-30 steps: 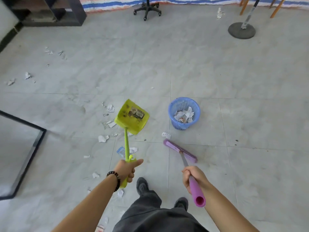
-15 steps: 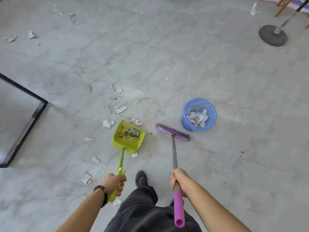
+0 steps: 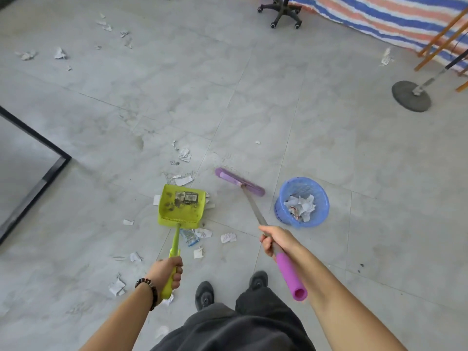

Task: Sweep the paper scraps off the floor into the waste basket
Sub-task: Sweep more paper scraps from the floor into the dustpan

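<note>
Along the left edge of the grey tiled floor [image 3: 253, 110] lies a black frame [image 3: 33, 158], with paper scraps [image 3: 59, 53] strewn beyond it and more lying loose around the green dustpan [image 3: 181, 206]. The left hand [image 3: 167, 273], a bead bracelet [image 3: 148, 290] at its wrist, has its fingers curled tight round the dustpan's handle, the soiled pan reaching forward over the tiles; whether it touches them cannot be told. Just right of it, the purple broom [image 3: 239, 181] angles back to the right hand [image 3: 277, 240], which grips its shaft above the purple sleeve. The blue waste basket [image 3: 281, 211] stands near the broom head's right end, crumpled paper [image 3: 302, 206] inside. A round stand base [image 3: 410, 96] sits far right.
</note>
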